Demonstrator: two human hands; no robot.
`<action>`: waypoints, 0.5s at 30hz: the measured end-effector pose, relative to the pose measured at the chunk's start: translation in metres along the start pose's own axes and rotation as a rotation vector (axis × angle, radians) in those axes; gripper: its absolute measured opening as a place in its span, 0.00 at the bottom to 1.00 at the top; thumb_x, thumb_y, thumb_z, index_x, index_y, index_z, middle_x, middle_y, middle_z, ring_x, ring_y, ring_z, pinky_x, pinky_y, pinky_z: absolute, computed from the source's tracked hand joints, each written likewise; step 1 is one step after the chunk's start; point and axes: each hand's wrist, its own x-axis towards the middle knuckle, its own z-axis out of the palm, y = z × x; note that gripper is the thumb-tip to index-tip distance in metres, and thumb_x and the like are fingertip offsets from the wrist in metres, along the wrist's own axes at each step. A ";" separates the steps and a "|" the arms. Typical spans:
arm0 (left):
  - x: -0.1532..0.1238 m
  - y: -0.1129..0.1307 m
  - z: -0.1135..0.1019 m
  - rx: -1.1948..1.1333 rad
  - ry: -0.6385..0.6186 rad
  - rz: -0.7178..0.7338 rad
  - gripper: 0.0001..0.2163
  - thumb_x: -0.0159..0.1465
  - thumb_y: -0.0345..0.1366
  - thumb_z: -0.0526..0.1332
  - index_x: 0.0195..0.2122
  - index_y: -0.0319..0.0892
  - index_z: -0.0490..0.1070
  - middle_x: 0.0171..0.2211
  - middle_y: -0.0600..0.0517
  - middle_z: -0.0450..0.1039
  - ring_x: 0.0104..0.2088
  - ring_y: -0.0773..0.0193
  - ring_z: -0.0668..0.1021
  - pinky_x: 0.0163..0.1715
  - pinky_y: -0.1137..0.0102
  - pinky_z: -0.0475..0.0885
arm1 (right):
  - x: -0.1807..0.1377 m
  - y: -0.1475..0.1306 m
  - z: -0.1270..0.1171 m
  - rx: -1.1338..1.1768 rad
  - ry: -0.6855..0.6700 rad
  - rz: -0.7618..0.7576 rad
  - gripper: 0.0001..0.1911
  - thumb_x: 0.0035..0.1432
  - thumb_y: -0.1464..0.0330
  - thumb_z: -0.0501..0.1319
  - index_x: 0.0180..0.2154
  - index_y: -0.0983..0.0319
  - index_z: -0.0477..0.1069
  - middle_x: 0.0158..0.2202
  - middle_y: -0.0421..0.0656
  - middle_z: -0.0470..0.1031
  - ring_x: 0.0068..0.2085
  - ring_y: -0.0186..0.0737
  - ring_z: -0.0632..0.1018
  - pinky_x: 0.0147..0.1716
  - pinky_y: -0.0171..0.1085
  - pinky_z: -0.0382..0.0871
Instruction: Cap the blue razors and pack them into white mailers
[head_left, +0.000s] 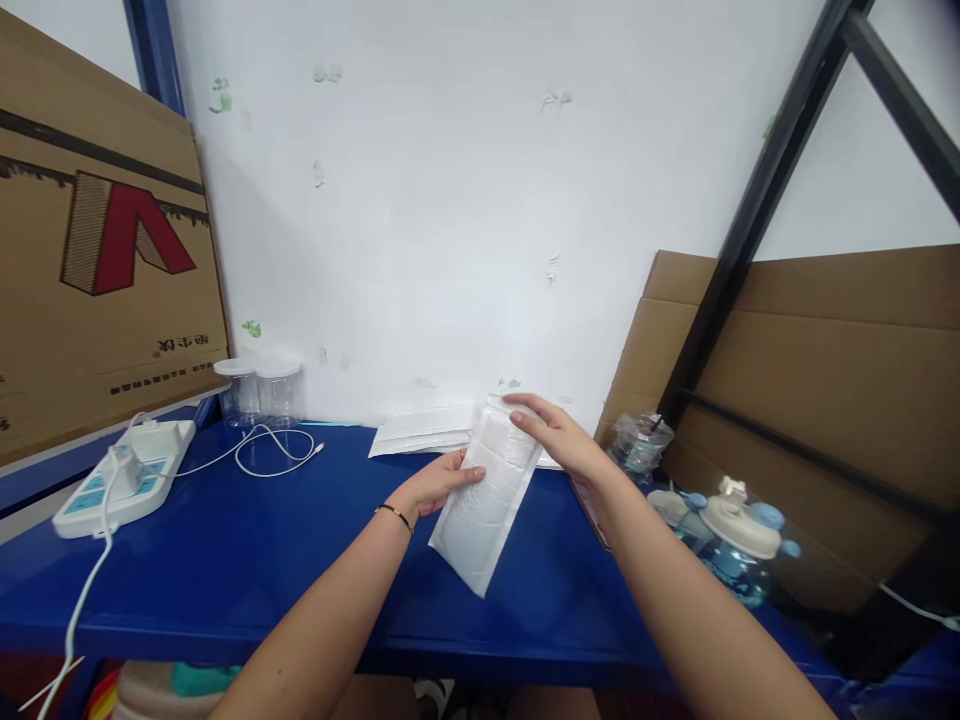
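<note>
A white padded mailer (484, 505) is held tilted above the blue table (247, 540). My left hand (442, 480) pinches its left edge, thumb on the front face. At the mailer's top right corner, my right hand (551, 430) grips the upper end with bent fingers. What lies inside the mailer is hidden. Behind it, several flat white mailers (420, 430) are stacked against the wall, partly covered by the held one.
A white power strip (142, 470) with a charging cable (277, 440) lies on the left. Two clear lidded jars (259, 395) stand by the wall. Right of my arm are a water bottle (739, 545), a plastic-wrapped item (637, 445) and cardboard (840, 400) behind a black post (757, 230).
</note>
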 end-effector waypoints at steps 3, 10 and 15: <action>0.000 -0.009 -0.004 -0.110 -0.009 -0.035 0.19 0.52 0.37 0.67 0.44 0.37 0.69 0.35 0.46 0.74 0.33 0.62 0.77 0.38 0.67 0.70 | -0.010 0.010 -0.010 0.177 -0.007 -0.068 0.31 0.52 0.55 0.61 0.56 0.54 0.58 0.54 0.47 0.67 0.54 0.44 0.68 0.53 0.46 0.59; 0.001 -0.016 0.002 -0.236 -0.202 -0.312 0.15 0.55 0.36 0.64 0.43 0.39 0.69 0.26 0.52 0.71 0.19 0.70 0.73 0.17 0.76 0.66 | -0.041 0.029 -0.005 -0.066 -0.168 -0.115 0.25 0.47 0.61 0.66 0.49 0.58 0.70 0.52 0.46 0.70 0.56 0.50 0.65 0.58 0.50 0.51; 0.003 -0.027 0.005 -0.322 -0.252 -0.445 0.16 0.59 0.39 0.58 0.47 0.37 0.68 0.32 0.48 0.72 0.26 0.65 0.76 0.23 0.73 0.69 | -0.039 0.058 -0.011 -0.012 -0.233 0.044 0.13 0.54 0.60 0.60 0.31 0.63 0.75 0.28 0.41 0.76 0.31 0.41 0.74 0.34 0.38 0.68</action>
